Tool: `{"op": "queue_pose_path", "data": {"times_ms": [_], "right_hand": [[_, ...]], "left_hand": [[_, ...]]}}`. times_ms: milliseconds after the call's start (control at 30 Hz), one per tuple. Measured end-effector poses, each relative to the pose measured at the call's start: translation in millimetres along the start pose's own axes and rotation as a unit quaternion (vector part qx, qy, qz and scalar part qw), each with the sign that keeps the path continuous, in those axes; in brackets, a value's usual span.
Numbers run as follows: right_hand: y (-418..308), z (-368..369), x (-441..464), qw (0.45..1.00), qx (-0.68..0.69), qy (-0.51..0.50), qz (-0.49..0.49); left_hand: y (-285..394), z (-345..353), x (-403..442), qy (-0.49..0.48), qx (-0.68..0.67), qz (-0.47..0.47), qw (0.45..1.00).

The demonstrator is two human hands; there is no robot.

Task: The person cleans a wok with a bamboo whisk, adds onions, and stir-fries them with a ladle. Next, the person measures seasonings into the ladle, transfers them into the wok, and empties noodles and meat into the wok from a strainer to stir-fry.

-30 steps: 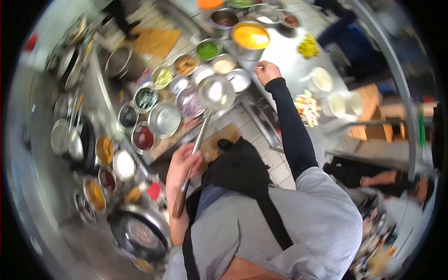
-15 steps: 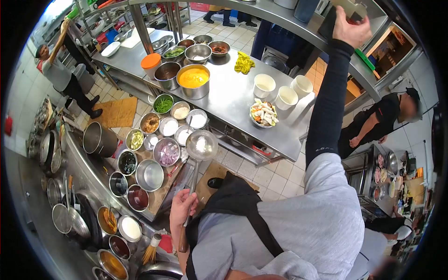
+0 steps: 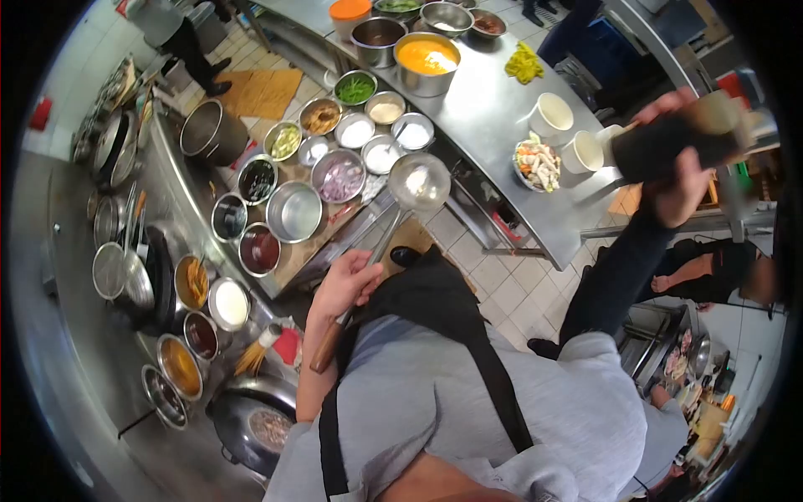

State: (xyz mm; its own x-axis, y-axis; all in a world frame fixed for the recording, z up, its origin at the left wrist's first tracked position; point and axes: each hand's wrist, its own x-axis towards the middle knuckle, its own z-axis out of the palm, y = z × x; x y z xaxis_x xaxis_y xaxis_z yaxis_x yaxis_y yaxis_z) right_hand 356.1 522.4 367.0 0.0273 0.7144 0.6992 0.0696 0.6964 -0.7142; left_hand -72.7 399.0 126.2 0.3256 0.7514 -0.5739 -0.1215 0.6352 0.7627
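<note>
My left hand (image 3: 355, 278) is wrapped round the handle of a metal ladle (image 3: 420, 181), whose bowl hangs near the pots of onion and white powder. My right hand (image 3: 682, 188) reaches out at the right, its fingers round a dark container (image 3: 677, 142) blurred by motion. Beside that container are white paper cups (image 3: 583, 152) and a bowl of cut vegetables and pale pieces (image 3: 537, 163) on the steel table (image 3: 493, 109). Red onion (image 3: 339, 176) fills one pot left of the ladle.
A pot of yellow liquid (image 3: 427, 55) and a yellow cloth (image 3: 524, 63) sit on the table. Sauce pots and a wok (image 3: 251, 422) line the left counter. One person (image 3: 180, 42) stands upper left, another (image 3: 703, 272) at the right.
My right hand has reached up to the shelf and come down with the dark container. The ladle stays in my left hand. The camera view has swung.
</note>
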Motion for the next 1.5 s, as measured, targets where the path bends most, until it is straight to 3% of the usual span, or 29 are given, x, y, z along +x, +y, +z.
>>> {"op": "queue_pose_path", "data": {"times_ms": [67, 100, 167, 300, 367, 433, 467, 733, 1033, 1233, 1433, 1500], "right_hand": [[34.1, 21.5, -56.1, 0.983, 0.095, -0.094, 0.129], [49.9, 33.3, -91.7, 0.951, 0.163, -0.098, 0.245], [84.6, 59.2, -138.6, 0.88, 0.259, -0.157, 0.366], [151.6, 71.0, -193.3, 0.802, 0.148, -0.28, 0.507], [182.9, 66.0, -209.4, 0.813, -0.102, -0.35, 0.453], [189.2, 55.8, -208.0, 0.753, -0.233, -0.402, 0.466], [188.2, 51.7, -205.6, 0.752, -0.256, -0.417, 0.442], [152.8, 15.6, -172.4, 0.673, -0.337, -0.502, 0.427], [134.1, 6.1, -160.3, 0.639, -0.314, -0.499, 0.494], [168.8, -5.8, -179.3, 0.665, -0.352, -0.507, 0.421], [175.2, -3.8, -171.3, 0.63, -0.377, -0.521, 0.435], [175.1, -6.2, -173.7, 0.642, -0.37, -0.512, 0.435]], "left_hand": [[1.9, 0.8, 3.1, -0.014, -0.009, -0.001, 1.0], [2.6, 1.3, 4.4, -0.012, -0.007, -0.002, 1.0], [3.5, 4.7, 6.8, -0.015, -0.003, -0.005, 1.0], [13.4, 14.2, 7.4, -0.005, 0.036, 0.001, 0.999], [14.2, 17.4, 8.9, 0.002, 0.047, 0.004, 0.999], [14.7, 20.0, 10.3, 0.004, 0.065, 0.007, 0.998], [15.6, 20.6, 11.6, 0.005, 0.074, 0.009, 0.997], [8.1, 22.2, 24.1, 0.015, 0.09, -0.015, 0.996], [10.9, 27.8, 26.9, -0.001, 0.096, -0.024, 0.995], [19.6, 36.8, 26.6, -0.018, 0.124, -0.022, 0.992], [24.0, 43.4, 26.4, -0.027, 0.131, -0.023, 0.991], [23.5, 45.3, 27.0, -0.028, 0.131, -0.024, 0.991]]}}
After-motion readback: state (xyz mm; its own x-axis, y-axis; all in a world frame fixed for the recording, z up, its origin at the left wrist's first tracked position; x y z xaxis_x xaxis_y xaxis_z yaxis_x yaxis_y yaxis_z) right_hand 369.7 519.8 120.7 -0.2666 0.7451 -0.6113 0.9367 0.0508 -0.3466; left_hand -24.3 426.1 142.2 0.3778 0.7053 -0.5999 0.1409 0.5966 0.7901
